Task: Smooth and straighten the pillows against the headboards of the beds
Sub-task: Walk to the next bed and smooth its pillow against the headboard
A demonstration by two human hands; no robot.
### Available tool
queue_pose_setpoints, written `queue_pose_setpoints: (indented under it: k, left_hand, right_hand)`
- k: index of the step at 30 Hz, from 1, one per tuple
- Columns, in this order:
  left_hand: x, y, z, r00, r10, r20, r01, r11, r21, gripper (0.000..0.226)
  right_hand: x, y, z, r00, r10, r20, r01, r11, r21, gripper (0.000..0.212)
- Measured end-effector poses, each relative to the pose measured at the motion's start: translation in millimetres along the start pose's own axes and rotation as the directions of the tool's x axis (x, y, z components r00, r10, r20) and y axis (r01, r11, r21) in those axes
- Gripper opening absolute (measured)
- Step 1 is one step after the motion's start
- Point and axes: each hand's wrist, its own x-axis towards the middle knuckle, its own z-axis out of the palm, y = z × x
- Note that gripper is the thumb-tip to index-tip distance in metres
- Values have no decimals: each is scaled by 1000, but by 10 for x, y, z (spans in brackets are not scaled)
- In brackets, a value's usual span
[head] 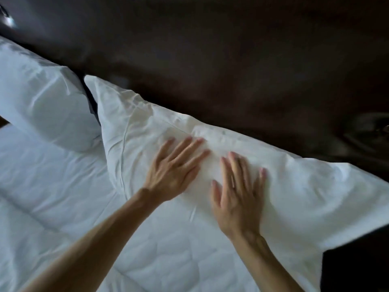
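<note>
On the white pillow (210, 144), two flat hands, no writing.

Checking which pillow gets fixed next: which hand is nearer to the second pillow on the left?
Left. The left hand lies flat on the near pillow, on the side toward the second pillow; the right hand lies flat farther from it.

Dim, bluish light; hands motion-blurred; edges bowed; glare top left.
</note>
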Motion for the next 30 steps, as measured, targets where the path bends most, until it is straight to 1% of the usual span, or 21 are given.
queue_pose_setpoints:
  k: [3, 5, 8, 10, 12, 14, 15, 17, 18, 20, 22, 25, 28, 29, 30]
  left_hand:
    - [-231, -413, 139, 993, -115, 5, 114, 989, 90, 50]
    - [-355, -718, 156, 988, -153, 21, 149, 981, 121, 52]
    - [-397, -897, 64, 983, -180, -34, 183, 972, 149, 50]
    - [-403, -742, 50, 974, -191, -120, 205, 971, 122, 48]
    - [-454, -326, 140, 975, -109, -192, 123, 991, 62, 48]
    - [-525, 163, 318, 976, -43, -215, 42, 999, -9, 49]
    - [-564, 355, 406, 975, -54, -215, 46, 998, -44, 50]
    - [-601, 512, 569, 972, -117, -204, 102, 992, -79, 51]
    - [-604, 480, 644, 973, -125, -192, 114, 991, -70, 52]
    - [-630, 305, 743, 985, -87, -147, 86, 996, -18, 55]
    - [-733, 58, 783, 992, -50, -119, 50, 999, -1, 56]
    - [-965, -307, 687, 997, -28, -69, 32, 998, 48, 57]
    - [-1153, -611, 433, 999, -37, 12, 35, 994, 106, 55]
    - [-1186, -660, 325, 998, -68, 12, 67, 992, 105, 54]
    - [-1217, -671, 225, 991, -134, -17, 135, 987, 91, 54]
  right_hand:
    - [-220, 551, 125, 999, 2, -33, -6, 992, -124, 55]
    - [-335, 966, 105, 998, 12, -65, -24, 982, -188, 56]
    - [-456, 1295, 8, 993, 46, -109, -72, 965, -251, 54]
    - [-518, 1210, -6, 983, 80, -163, -114, 971, -211, 51]
    - [-564, 898, 35, 975, 55, -217, -78, 992, -100, 51]
    - [-638, 515, 143, 986, -21, -168, 20, 1000, -9, 54]
    - [-681, 365, 220, 990, -53, -130, 54, 999, 4, 55]
    - [-690, 273, 378, 991, -83, -109, 78, 996, -49, 56]
    - [-675, 331, 450, 988, -97, -117, 88, 992, -87, 56]
    - [-666, 572, 544, 978, -159, -138, 141, 982, -128, 58]
    - [-669, 839, 542, 971, -209, -120, 189, 970, -155, 59]
    - [-722, 1028, 396, 977, -190, -94, 171, 969, -180, 59]
    - [-732, 1071, 140, 981, -163, -102, 139, 969, -205, 51]
    - [-718, 1081, 38, 982, -152, -116, 129, 975, -182, 48]
    - [-707, 1066, -58, 981, -133, -141, 114, 984, -136, 43]
